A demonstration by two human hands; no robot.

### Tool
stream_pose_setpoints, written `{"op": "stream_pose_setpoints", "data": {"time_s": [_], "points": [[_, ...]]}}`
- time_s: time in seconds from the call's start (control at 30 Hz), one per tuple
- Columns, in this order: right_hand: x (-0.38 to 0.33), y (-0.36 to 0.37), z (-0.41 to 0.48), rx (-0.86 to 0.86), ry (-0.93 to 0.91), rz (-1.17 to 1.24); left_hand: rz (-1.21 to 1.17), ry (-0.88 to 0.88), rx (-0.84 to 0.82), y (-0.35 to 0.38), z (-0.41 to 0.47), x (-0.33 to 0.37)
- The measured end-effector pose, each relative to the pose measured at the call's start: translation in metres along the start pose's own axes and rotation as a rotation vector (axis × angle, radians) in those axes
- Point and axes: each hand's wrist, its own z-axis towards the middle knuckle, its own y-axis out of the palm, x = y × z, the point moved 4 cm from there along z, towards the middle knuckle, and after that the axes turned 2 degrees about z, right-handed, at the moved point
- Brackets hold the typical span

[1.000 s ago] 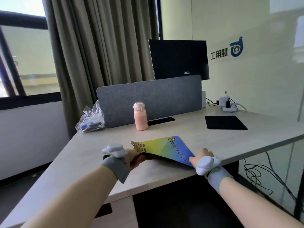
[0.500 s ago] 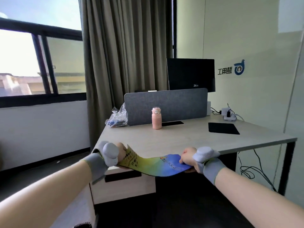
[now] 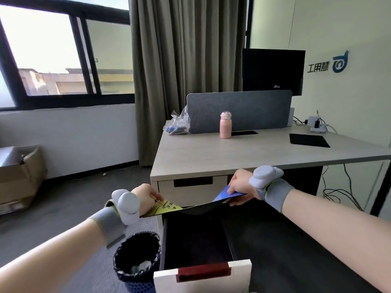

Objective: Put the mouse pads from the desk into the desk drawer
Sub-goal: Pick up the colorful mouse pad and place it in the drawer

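A colourful mouse pad (image 3: 169, 207), yellow at the left end and blue at the right, sags between both hands over the pulled-out desk drawer (image 3: 201, 269). My left hand (image 3: 143, 197) pinches its yellow end and my right hand (image 3: 243, 185) pinches its blue end; its black underside faces me. The drawer's inside looks dark. A black mouse pad (image 3: 309, 140) lies flat on the desk (image 3: 232, 157) at the far right.
A black mesh waste bin (image 3: 137, 256) stands just left of the open drawer. On the desk are a pink bottle (image 3: 225, 125), a plastic bag (image 3: 177, 123), a grey divider panel (image 3: 239, 111) and a power strip (image 3: 317, 125). A cardboard box (image 3: 19, 176) sits at left on the floor.
Both hands lifted the colourful pad off the desk's front edge and carried it down and toward me, over the open drawer. My view pulled back from the desk.
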Motion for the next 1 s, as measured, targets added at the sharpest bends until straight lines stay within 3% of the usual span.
{"op": "stream_pose_setpoints", "data": {"time_s": [0.2,0.37,0.57,0.67,0.77,1.0], "points": [[0.039,0.031,0.053,-0.025,0.071,-0.034,0.007,-0.097,-0.025,0.051,0.032,-0.024],[0.085,0.044,0.117,0.055,0.084,-0.095,0.029,-0.120,-0.025,0.093,0.072,-0.030],[0.137,0.073,0.185,0.148,0.155,-0.220,0.068,-0.127,-0.142,0.164,0.125,-0.053],[0.162,0.096,0.205,0.026,0.232,-0.240,0.077,-0.170,-0.209,0.192,0.134,-0.067],[0.169,0.111,0.212,-0.110,0.308,-0.078,0.037,-0.231,-0.190,0.199,0.141,-0.076],[0.133,0.089,0.172,-0.165,0.275,0.047,-0.085,-0.200,-0.085,0.161,0.123,-0.054]]}}
